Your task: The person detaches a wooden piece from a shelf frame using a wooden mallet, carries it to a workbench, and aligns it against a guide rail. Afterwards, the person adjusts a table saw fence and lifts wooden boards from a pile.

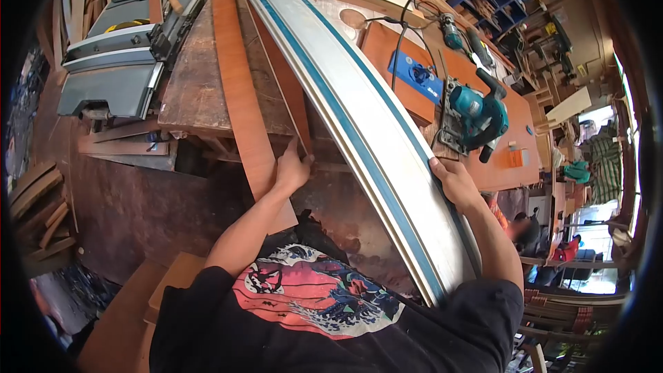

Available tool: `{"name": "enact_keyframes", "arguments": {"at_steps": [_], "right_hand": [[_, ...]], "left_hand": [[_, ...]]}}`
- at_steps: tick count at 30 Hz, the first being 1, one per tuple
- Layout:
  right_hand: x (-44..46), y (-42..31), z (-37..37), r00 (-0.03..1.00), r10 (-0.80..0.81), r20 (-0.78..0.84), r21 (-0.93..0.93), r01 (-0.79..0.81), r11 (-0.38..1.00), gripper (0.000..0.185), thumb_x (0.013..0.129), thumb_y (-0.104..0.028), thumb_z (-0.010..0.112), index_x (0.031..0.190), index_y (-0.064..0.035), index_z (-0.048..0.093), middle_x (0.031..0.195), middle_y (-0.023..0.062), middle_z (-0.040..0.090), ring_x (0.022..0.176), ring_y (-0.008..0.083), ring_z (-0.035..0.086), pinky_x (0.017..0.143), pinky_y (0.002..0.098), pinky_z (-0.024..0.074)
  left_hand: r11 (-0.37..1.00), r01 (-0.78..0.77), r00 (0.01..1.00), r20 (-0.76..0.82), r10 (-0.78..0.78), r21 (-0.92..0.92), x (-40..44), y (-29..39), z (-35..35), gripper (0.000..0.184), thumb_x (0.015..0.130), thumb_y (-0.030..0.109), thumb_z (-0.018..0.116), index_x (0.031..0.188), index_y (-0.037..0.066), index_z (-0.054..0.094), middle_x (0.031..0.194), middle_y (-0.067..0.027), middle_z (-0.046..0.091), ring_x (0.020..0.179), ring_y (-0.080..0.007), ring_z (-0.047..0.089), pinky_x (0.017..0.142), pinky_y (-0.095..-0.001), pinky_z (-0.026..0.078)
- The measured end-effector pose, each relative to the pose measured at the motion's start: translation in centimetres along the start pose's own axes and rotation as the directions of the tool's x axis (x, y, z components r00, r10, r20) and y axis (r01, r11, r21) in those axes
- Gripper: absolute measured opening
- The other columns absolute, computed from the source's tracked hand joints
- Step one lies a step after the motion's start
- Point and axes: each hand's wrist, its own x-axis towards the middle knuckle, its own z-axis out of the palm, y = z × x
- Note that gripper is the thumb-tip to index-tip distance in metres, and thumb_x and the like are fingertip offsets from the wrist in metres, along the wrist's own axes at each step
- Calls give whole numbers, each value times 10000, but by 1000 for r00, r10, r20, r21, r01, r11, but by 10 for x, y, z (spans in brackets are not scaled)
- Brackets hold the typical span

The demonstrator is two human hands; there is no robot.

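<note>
A long silver guide rail [373,117] with teal strips runs from the far edge of the workbench back toward my body. My right hand [452,178] grips its right edge, the thumb on top and the fingers hidden beneath. My left hand [295,168] is closed around the near end of a narrow reddish-brown wooden strip [284,86], to the left of the rail. Another long brown board [238,83] lies further left, its near end sticking out past the bench and passing by my left wrist.
A teal circular saw [476,114] and a blue jig [416,74] rest on brown panels right of the rail. Behind them lies a corded power tool [450,31]. A grey table saw [114,83] stands left of the workbench [186,90]. Another person [525,231] is at far right.
</note>
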Motion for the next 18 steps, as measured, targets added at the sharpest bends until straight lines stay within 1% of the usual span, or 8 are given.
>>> {"name": "enact_keyframes", "arguments": {"at_steps": [3, 6, 9, 12, 15, 16, 17, 18], "right_hand": [[1, 5, 2, 1000, 21, 1, -6, -21, 1000, 505, 1100, -367, 507, 1231, 95, 665, 1042, 126, 728, 889, 156, 668, 833, 325, 521], [-2, 8, 4, 999, 45, 2, 18, -45, 999, 501, 1102, -363, 503, 1227, 93, 667, 1038, 123, 731, 888, 151, 670, 829, 321, 523], [5, 14, 6, 1000, 24, 7, 6, -24, 1000, 498, 1103, -364, 501, 1219, 90, 672, 1028, 118, 731, 882, 146, 669, 820, 317, 524], [3, 17, 10, 999, 36, 2, 1, -36, 999, 489, 1101, -361, 510, 1200, 87, 678, 1010, 109, 730, 869, 139, 660, 808, 316, 521], [8, 28, 21, 1000, 31, 3, 7, -31, 1000, 470, 1097, -352, 525, 1173, 84, 684, 986, 96, 724, 843, 132, 642, 790, 318, 514], [9, 30, 24, 1000, 19, 1, 7, -19, 1000, 464, 1095, -349, 530, 1163, 83, 686, 978, 91, 721, 832, 130, 635, 783, 319, 512], [8, 31, 26, 999, -1, -32, 2, 1, 1000, 447, 1082, -337, 554, 1096, 85, 701, 923, 81, 715, 813, 129, 621, 768, 319, 504], [4, 27, 29, 998, -9, -61, -13, 8, 1000, 444, 1077, -334, 561, 1077, 86, 705, 908, 79, 714, 809, 128, 616, 761, 318, 501]], "left_hand": [[999, -3, 999, 52, 5, -39, -3, -10, 8, 438, 955, 30, 663, 1364, -76, 548, 1092, -241, 716, 798, -276, 760, 676, -364, 631], [913, 213, 963, 231, -137, -347, 14, -36, 21, 318, 972, 23, 647, 1255, -112, 598, 1073, -196, 717, 826, -253, 753, 690, -346, 635], [951, 173, 959, 265, -104, -255, 17, -37, 21, 273, 995, 31, 623, 1217, -127, 601, 1047, -169, 715, 843, -243, 744, 726, -343, 635], [866, 292, 930, 331, -158, -407, 16, -34, 19, 251, 1013, 61, 604, 1191, -115, 617, 1056, -164, 714, 802, -227, 727, 764, -336, 636], [803, 333, 927, 329, -181, -494, 13, -30, 18, 226, 977, 69, 618, 1113, -107, 653, 995, -146, 686, 853, -244, 711, 722, -351, 614], [839, 298, 935, 314, -161, -456, 15, -31, 18, 219, 983, 111, 633, 1051, -93, 674, 941, -137, 699, 820, -225, 706, 715, -348, 599], [872, 261, 944, 301, -139, -415, 18, -33, 19, 236, 990, 152, 649, 989, -80, 694, 887, -127, 712, 787, -205, 701, 708, -345, 585], [900, 224, 951, 288, -118, -373, 18, -30, 17, 273, 997, 193, 664, 927, -66, 715, 833, -118, 725, 754, -186, 696, 701, -342, 570]]}}
